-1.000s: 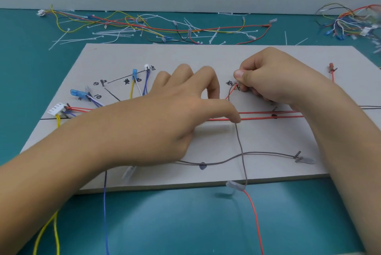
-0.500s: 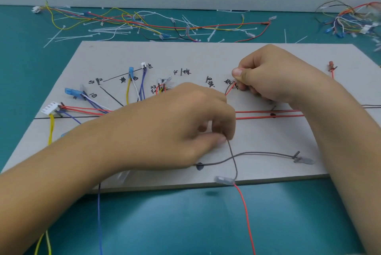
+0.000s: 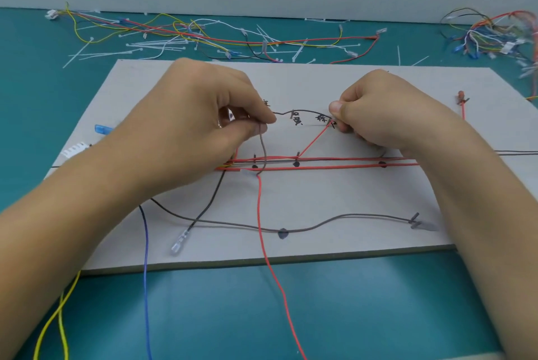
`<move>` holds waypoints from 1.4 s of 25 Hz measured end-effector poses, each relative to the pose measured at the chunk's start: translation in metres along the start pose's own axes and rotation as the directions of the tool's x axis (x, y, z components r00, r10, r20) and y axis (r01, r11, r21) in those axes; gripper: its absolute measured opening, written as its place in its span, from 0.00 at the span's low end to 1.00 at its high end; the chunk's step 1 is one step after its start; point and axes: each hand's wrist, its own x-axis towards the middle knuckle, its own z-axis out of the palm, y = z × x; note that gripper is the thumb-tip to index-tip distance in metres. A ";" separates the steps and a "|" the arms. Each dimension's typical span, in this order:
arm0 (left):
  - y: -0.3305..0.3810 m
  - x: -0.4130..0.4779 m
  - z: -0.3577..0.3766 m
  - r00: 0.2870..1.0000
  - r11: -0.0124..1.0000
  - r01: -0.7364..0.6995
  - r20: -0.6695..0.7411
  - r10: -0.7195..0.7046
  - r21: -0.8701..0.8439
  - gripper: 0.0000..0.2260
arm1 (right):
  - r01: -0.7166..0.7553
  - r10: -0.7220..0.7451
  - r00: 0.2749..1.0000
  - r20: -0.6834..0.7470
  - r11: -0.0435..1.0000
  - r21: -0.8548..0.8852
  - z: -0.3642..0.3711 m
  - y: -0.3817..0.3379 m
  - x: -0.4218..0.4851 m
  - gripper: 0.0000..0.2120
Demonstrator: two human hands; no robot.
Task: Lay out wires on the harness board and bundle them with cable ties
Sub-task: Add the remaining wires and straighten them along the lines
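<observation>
Head view: left hand [image 3: 203, 115] and right hand [image 3: 384, 115] each pinched a thin grey wire [image 3: 308, 111] over the pale cardboard harness board [image 3: 349, 199] — keeping it taut along the markings [image 3: 297, 118] should seat it.

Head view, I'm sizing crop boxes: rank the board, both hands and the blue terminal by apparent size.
1. Board.
2. Left hand and right hand, both pinching the grey wire: alike, so unranked.
3. Blue terminal, smallest by far.
</observation>
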 end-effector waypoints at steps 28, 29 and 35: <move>0.026 -0.013 -0.008 0.783 0.737 0.554 0.544 -0.302 -0.387 0.11 | 0.500 -0.517 0.851 0.091 0.852 0.159 0.004 -0.005 -0.016 0.03; 0.024 -0.013 -0.009 0.779 0.739 0.551 0.555 -0.290 -0.387 0.11 | 0.498 -0.520 0.843 0.138 0.851 0.168 0.005 -0.004 -0.016 0.04; 0.005 -0.010 -0.023 0.743 0.805 0.512 0.625 -0.240 -0.299 0.11 | 0.518 -0.542 0.824 0.164 0.839 0.168 0.006 0.000 -0.015 0.04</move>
